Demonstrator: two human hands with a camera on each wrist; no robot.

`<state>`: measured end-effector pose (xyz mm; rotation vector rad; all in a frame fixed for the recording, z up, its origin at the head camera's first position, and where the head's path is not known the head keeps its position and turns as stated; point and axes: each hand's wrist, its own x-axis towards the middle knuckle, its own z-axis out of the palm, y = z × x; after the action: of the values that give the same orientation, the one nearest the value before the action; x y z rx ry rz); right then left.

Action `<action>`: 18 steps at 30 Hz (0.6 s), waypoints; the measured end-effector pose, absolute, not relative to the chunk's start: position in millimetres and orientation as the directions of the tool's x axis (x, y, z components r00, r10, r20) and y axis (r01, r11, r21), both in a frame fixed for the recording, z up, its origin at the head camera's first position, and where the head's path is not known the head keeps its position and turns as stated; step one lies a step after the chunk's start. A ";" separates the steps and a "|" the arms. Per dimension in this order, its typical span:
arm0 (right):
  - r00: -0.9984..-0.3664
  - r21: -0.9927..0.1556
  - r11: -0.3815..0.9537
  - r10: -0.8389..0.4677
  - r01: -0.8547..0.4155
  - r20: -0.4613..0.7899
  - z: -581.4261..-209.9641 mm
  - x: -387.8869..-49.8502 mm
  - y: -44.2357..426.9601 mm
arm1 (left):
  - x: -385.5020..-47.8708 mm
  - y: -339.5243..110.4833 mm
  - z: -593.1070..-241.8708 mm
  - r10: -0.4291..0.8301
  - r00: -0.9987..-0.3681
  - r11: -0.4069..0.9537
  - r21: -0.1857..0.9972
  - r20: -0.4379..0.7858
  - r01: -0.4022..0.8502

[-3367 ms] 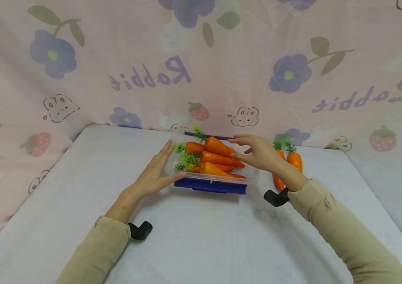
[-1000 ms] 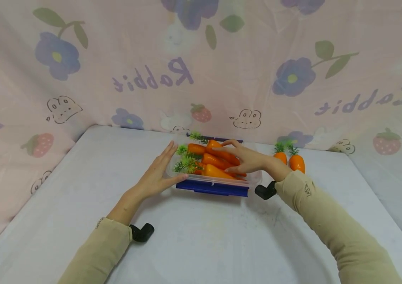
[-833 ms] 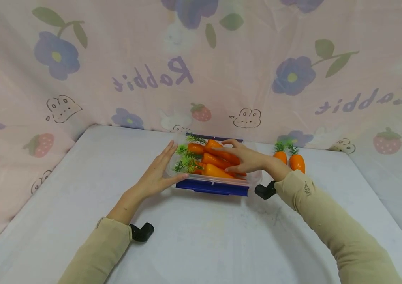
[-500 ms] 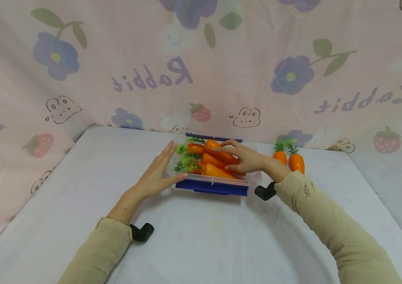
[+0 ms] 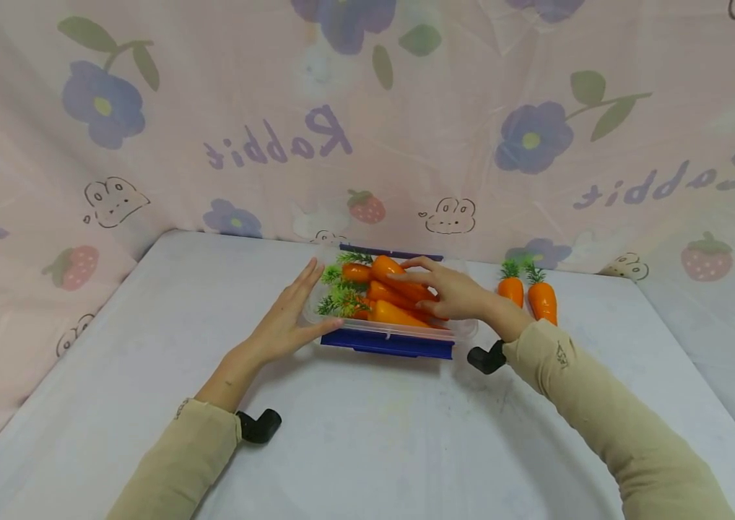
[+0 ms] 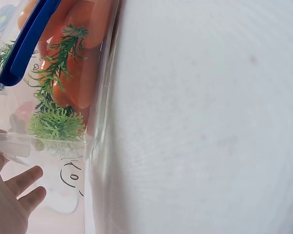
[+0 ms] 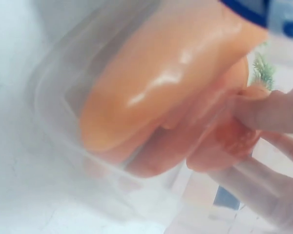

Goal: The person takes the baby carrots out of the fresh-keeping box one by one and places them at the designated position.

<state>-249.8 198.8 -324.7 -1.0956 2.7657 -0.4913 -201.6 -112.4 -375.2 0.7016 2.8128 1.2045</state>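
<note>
While the left hand [image 5: 283,321] lies against the left end of a clear plastic container [image 5: 466,328], its fingers extended along the end wall and its thumb reaching to the near corner, the right hand [image 5: 455,291] reaches in from the right and pinches an orange carrot [image 5: 390,269] between thumb and fingers. That carrot is at the top of the pile inside the container, slanting from the far middle toward the right hand. Beneath and beside it, several other carrots [image 5: 393,313] lie side by side, their feathery green tops [image 5: 343,296] bunched toward the left hand and their tapered ends pointing right. A dark blue front flap [image 5: 387,344] angles outward along the near edge of the container, and a matching back flap [image 5: 392,253] shows along the far edge. Two loose carrots [image 5: 542,300] rest on the white tabletop [image 5: 341,448] beyond the right wrist, near each other, green tops pointing away and lower parts hidden by the arm. Both arms wear beige sleeves [image 5: 608,412], with a black fitting [image 5: 260,426] at each wrist. Behind the table, a pale pink cloth [image 5: 263,65] carries purple flowers, strawberries, rabbit faces and the word "Rabbit" in mirror writing.
</note>
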 end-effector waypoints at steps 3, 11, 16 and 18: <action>-0.734 -0.328 0.690 -0.679 -0.645 0.015 -324.3 -247.2 199.2 | -201.8 -111.8 -375.2 0.400 -0.902 0.606 0.690 0.166 0.396; -0.762 -0.338 0.709 -0.646 -0.619 0.042 -321.0 -239.6 200.5 | -202.3 -111.7 -376.0 0.403 -0.899 0.607 0.686 0.169 0.401; -0.774 -0.371 0.701 -0.628 -0.609 0.082 -318.0 -235.0 202.0 | -201.3 -112.5 -375.9 0.404 -0.899 0.608 0.686 0.167 0.400; -0.772 -0.378 0.694 -0.628 -0.612 0.098 -317.6 -233.9 202.7 | -200.9 -112.6 -375.7 0.405 -0.899 0.603 0.691 0.166 0.399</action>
<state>-233.9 202.7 -317.6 -1.0458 2.8555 -0.6158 -200.9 -112.6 -375.7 0.7041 2.8058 1.2059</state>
